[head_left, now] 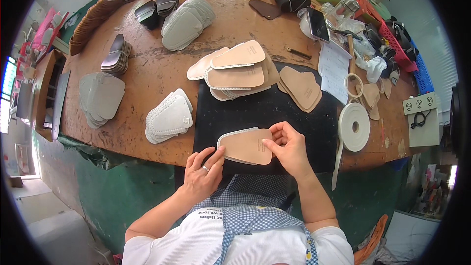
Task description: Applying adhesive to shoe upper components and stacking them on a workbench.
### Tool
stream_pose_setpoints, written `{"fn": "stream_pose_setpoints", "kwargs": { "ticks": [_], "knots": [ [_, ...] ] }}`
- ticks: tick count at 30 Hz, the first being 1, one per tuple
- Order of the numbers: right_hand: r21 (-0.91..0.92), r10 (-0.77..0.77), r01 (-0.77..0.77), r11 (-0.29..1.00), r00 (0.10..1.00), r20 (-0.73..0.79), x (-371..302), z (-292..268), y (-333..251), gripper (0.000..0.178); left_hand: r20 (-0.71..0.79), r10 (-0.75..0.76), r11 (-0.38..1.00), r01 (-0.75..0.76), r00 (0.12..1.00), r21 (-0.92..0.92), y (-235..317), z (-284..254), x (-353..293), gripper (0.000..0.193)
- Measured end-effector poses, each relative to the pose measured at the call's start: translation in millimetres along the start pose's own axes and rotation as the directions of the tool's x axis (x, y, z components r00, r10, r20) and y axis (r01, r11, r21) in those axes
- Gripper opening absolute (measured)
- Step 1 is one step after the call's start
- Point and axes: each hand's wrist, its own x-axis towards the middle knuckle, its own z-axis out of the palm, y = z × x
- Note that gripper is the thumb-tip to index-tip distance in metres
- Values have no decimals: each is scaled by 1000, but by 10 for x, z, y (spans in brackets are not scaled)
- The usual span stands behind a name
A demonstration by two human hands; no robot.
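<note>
A tan leather piece [243, 146], wide at its right end and backed by a white layer with a stitched-looking edge, lies at the front of the black mat [265, 110]. My right hand [290, 151] pinches its wide right end between thumb and fingers. At the narrow left end, my left hand [203, 171] has its fingertips on the edge; a ring is on one finger. Just beyond, a pile of similar tan pieces [238, 71] overlaps the mat's far edge. More plain tan pieces [301, 90] lie at the right. White backing pieces [170, 118] are stacked left of the mat.
Grey-white piles [102, 99] and dark bundles [117, 55] stand on the left of the brown table [147, 64]. A white tape roll [354, 126] sits at the right, its end hanging over the edge. Behind it are paper sheets [334, 71], a phone [318, 24] and a red basket [396, 49].
</note>
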Motion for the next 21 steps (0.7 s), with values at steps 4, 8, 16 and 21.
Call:
{"fn": "stream_pose_setpoints", "kwargs": {
  "ticks": [4,8,16,21],
  "knots": [
    [-39,10,-10,999,1000,-16,26,0,18,22,-65,8,999,-5,998,45,9,16,133,30],
    [-149,-68,63,987,997,-26,30,26,20,25,114,19,1000,-16,993,-27,311,19,584,83],
    [-182,-343,334,925,939,-20,71,-72,-28,12,129,-12,945,53,992,-324,201,63,795,93],
    [-164,-429,403,900,885,-182,377,-236,-291,15,11,-386,695,298,922,-654,-224,67,1377,23]
  ]
}}
